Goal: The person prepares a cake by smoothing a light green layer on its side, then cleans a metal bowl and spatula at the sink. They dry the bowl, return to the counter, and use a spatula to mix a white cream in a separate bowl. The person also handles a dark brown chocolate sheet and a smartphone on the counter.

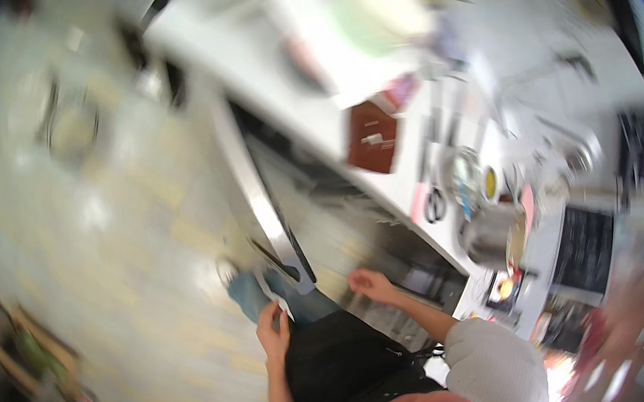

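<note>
The frame is blurred by motion. In my left hand [273, 332], between thumb and fingers, is a thin white strip [285, 309] that looks like paper or plastic. My right hand [373, 286] hangs apart from it, fingers curled, with nothing visible in them. Just ahead of both hands, a metal-edged door or drawer front [261, 203] stands pulled out from under the white counter [265, 92]. Its end with a dark handle [275, 259] comes close to my legs. A black apron [342, 357] covers my front.
Along the counter lie a brown packet [374, 139], black-handled scissors [435, 205], a glass jar [463, 173] and a metal pot [488, 237]. Further along sits a sink [579, 158]. A wooden crate [30, 349] with green contents stands at left on the tiled floor [138, 243].
</note>
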`<state>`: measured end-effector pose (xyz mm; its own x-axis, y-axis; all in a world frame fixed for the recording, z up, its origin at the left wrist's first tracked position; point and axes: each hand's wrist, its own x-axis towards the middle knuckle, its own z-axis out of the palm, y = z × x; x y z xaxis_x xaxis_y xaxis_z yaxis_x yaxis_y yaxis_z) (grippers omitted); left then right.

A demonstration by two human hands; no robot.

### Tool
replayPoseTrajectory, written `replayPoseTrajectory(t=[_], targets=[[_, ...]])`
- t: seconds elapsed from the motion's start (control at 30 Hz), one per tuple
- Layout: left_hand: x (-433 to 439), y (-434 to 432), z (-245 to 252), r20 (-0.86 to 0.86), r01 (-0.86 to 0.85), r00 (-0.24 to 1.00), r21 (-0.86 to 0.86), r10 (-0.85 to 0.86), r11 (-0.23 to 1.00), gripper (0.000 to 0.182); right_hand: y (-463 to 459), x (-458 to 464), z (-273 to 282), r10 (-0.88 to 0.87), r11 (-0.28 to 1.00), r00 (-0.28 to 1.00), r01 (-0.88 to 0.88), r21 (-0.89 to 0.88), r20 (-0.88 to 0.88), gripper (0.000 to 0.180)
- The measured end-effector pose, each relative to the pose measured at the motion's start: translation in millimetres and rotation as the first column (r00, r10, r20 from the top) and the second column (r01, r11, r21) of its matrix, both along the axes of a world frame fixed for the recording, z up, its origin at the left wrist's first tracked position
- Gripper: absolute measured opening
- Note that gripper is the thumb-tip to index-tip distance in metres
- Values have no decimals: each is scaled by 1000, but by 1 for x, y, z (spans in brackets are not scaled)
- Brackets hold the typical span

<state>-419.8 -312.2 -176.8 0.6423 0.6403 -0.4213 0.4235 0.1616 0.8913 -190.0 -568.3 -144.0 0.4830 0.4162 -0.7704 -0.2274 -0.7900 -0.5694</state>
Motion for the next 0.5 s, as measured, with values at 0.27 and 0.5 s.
replayPoseTrajectory(t=[0.27, 0.5], targets=[[114, 119, 90, 123, 278, 936, 318, -330, 906, 21, -121, 12, 162, -527, 849, 681, 444, 285, 508, 24], [290, 28, 196, 163, 632, 726, 226, -668, 741, 20, -268, 71, 283, -497, 446, -84, 829, 338, 864, 57]])
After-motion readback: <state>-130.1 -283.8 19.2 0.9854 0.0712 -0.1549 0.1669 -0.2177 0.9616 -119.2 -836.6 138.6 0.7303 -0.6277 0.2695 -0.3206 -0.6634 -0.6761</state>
